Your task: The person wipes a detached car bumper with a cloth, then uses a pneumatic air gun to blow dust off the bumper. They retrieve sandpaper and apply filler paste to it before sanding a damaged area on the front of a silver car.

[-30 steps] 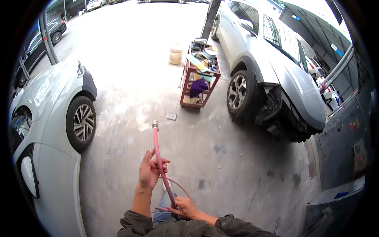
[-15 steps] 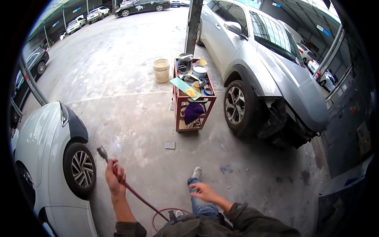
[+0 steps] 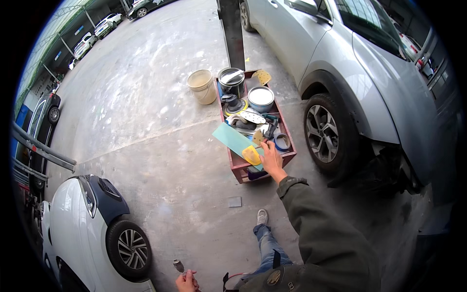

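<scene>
My left hand [image 3: 188,281], low at the bottom edge, is closed round the end of a reddish air hose [image 3: 238,275]; its grey metal coupling [image 3: 178,265] sticks up past the fingers. My right hand [image 3: 271,156] reaches over the near end of a red tool cart [image 3: 239,174], fingers bent and slightly apart. Beside its fingertips lie a yellow spreader [image 3: 251,155] on a pale green board [image 3: 233,139], a tan sanding disc [image 3: 258,137] and a roll of blue tape [image 3: 282,142]. Whether the fingertips touch anything is unclear.
The cart also carries an open dark can [image 3: 231,82], a white-topped tin [image 3: 261,96] and a round sander [image 3: 235,104]. A beige bucket [image 3: 202,87] stands beside it. A silver car [image 3: 335,73] is at right, a white car [image 3: 78,214] at left, a post [image 3: 234,44] behind.
My right hand has gone forward from above my leg to the cart top. My left hand, still holding the hose end, sits lower in view. The cart appears closer.
</scene>
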`<move>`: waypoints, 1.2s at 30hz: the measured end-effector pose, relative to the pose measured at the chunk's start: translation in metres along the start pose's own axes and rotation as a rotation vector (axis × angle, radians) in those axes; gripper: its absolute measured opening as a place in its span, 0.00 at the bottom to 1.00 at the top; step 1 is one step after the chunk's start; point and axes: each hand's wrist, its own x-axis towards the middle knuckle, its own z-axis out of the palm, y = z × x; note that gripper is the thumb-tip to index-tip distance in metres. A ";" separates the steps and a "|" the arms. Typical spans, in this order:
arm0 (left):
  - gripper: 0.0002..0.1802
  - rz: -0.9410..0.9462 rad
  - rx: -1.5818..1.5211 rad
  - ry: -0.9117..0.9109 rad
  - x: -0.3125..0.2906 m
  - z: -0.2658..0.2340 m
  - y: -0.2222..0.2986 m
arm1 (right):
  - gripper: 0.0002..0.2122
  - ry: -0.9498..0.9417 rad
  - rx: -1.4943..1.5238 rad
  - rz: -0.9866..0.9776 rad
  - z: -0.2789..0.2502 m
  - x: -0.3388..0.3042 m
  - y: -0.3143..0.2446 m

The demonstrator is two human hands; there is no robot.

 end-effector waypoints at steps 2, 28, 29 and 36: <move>0.16 -0.012 -0.026 -0.016 -0.005 0.025 0.045 | 0.17 -0.016 -0.074 -0.060 0.015 0.029 0.005; 0.25 0.621 0.117 -1.693 0.062 0.153 0.193 | 0.20 0.885 1.479 0.212 -0.364 -0.242 -0.211; 0.24 0.579 0.121 -1.766 0.050 0.150 0.191 | 0.20 0.927 1.454 0.232 -0.365 -0.266 -0.220; 0.21 0.722 0.320 -2.159 -0.049 0.131 0.124 | 0.18 1.305 1.243 0.339 -0.385 -0.483 -0.270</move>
